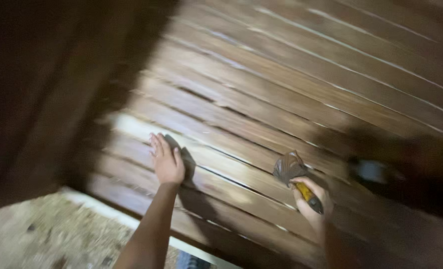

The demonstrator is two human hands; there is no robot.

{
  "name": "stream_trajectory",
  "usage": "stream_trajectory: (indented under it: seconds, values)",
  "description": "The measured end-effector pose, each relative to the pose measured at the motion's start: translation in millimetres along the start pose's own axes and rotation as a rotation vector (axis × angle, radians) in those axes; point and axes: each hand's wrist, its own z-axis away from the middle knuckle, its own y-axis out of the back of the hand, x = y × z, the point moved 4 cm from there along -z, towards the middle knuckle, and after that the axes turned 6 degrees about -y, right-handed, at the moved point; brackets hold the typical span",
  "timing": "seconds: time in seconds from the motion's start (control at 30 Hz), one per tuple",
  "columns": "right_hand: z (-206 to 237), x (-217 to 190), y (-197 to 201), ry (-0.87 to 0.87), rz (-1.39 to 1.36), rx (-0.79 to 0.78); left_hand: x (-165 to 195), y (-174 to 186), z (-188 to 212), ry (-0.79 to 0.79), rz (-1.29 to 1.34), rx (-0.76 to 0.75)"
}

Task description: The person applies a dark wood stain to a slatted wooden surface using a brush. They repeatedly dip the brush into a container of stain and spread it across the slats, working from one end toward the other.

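Note:
My left hand (166, 162) lies flat, fingers together, pressed on a slatted wooden panel (291, 79) stained dark brown. My right hand (312, 201) grips the yellow handle of a paintbrush (293, 172). Its wide, dark, stain-soaked bristles touch a slat to the right of my left hand. The slats run diagonally across the view with thin pale gaps between them. The picture is blurred by motion.
A dark wooden surface (37, 89) fills the left side. A pale strip (116, 216) edges the panel's lower side, with speckled gravelly floor (47, 234) below it. A dark shadow with a small pale object (373, 172) sits at the right.

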Motion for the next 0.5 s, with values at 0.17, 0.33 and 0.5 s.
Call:
stream_trajectory:
  seconds: [0.17, 0.33, 0.5]
  values:
    - [43.5, 50.8, 74.4, -0.142, -0.067, -0.077, 123.0, -33.9, 59.0, -0.141, 0.148, -0.092]
    - [64.6, 82.2, 193.5, -0.285, -0.160, 0.022, 225.4, -52.6, 109.5, -0.169, 0.322, -0.174]
    - [3.4, 108.7, 310.2, -0.356, -0.242, 0.188, 259.1, -61.4, 143.1, -0.209, 0.350, -0.216]
